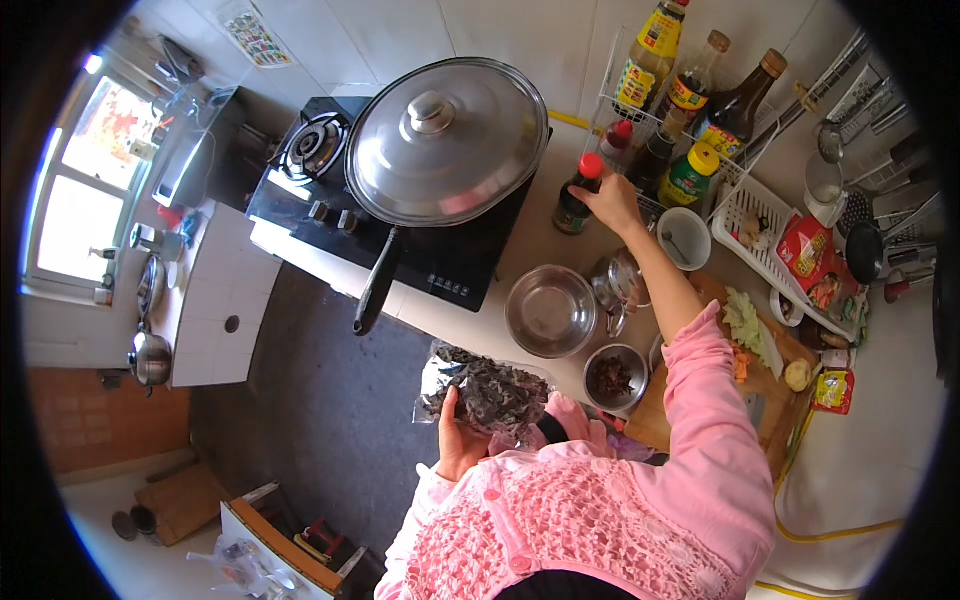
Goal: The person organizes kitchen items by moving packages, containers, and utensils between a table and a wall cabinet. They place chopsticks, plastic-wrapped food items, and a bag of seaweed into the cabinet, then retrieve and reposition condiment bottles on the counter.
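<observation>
In my left hand [459, 444] is a clear plastic bag of dark, crinkled dried food [499, 394], perhaps wood ear fungus, held close to my body. My right hand [616, 204] reaches across the counter and grips a small dark sauce bottle with a red cap [573, 213], which stands upright beside a wire rack. Just below that arm lie a wide steel bowl [551, 311], a shiny metal vessel [626, 279] partly hidden by the forearm, and a smaller steel bowl [616, 377] with reddish-brown bits inside.
A steel-lidded wok [450, 142] covers one side of the black gas hob [450, 262], its handle [377, 285] jutting past the front edge. Several tall bottles fill the wire rack [600, 112]. A white bowl [683, 238] and a wooden cutting board [780, 405] with leafy vegetable stand at right.
</observation>
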`<act>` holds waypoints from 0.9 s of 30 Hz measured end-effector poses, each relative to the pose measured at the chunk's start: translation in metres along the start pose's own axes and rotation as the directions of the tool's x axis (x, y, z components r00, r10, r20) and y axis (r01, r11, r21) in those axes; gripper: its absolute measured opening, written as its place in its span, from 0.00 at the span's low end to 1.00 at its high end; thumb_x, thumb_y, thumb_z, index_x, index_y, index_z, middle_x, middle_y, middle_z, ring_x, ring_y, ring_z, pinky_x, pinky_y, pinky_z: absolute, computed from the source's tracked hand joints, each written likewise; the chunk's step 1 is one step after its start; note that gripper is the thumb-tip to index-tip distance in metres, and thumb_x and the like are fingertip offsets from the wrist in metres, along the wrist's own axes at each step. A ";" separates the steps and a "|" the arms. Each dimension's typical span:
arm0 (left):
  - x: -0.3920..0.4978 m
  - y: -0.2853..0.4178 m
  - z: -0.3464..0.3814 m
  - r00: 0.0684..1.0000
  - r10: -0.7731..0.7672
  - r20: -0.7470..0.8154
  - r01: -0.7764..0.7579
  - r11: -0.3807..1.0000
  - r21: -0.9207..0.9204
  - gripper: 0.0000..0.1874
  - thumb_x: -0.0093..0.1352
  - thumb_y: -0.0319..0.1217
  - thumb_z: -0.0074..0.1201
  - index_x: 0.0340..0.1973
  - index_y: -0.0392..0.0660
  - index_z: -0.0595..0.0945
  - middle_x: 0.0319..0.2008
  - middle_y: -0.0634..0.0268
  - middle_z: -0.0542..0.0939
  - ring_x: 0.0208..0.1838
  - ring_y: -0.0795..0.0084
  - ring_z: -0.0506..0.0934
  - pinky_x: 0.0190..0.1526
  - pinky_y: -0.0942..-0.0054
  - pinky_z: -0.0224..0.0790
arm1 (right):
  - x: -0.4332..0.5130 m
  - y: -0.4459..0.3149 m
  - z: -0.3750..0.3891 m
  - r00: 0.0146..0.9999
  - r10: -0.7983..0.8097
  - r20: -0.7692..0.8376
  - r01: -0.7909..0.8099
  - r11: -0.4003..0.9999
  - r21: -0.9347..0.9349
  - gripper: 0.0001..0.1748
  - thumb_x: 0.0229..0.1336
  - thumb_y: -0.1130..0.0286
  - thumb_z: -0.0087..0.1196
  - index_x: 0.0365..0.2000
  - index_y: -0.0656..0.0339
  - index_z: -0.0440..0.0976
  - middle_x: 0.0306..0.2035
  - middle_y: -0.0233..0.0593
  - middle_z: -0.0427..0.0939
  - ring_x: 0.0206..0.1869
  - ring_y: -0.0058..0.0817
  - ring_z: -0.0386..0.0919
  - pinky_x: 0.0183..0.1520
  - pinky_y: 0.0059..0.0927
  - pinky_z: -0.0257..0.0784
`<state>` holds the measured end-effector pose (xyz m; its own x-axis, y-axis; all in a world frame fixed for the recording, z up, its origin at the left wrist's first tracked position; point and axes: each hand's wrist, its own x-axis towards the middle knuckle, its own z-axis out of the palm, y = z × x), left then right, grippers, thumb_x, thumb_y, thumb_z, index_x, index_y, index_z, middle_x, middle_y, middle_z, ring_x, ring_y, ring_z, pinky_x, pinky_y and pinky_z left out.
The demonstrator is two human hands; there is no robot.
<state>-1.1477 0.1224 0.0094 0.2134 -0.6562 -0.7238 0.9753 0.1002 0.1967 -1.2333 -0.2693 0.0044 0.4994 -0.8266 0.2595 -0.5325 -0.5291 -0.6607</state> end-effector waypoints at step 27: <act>0.004 0.013 -0.003 0.999 -0.021 0.030 0.022 0.999 -0.041 0.25 0.68 0.46 0.44 0.56 0.45 0.68 0.56 0.61 0.71 0.59 0.60 0.67 0.62 0.55 0.53 | 0.073 0.042 -0.036 0.960 0.072 -0.272 -0.114 0.983 -0.143 0.29 0.43 0.51 0.61 0.43 0.56 0.71 0.33 0.44 0.78 0.36 0.45 0.76 0.38 0.40 0.70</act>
<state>-1.1339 0.1230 0.0071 0.1912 -0.6800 -0.7079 0.9813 0.1161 0.1535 -1.2439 -0.3593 0.0209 0.2553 -0.8835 0.3928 -0.6784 -0.4531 -0.5784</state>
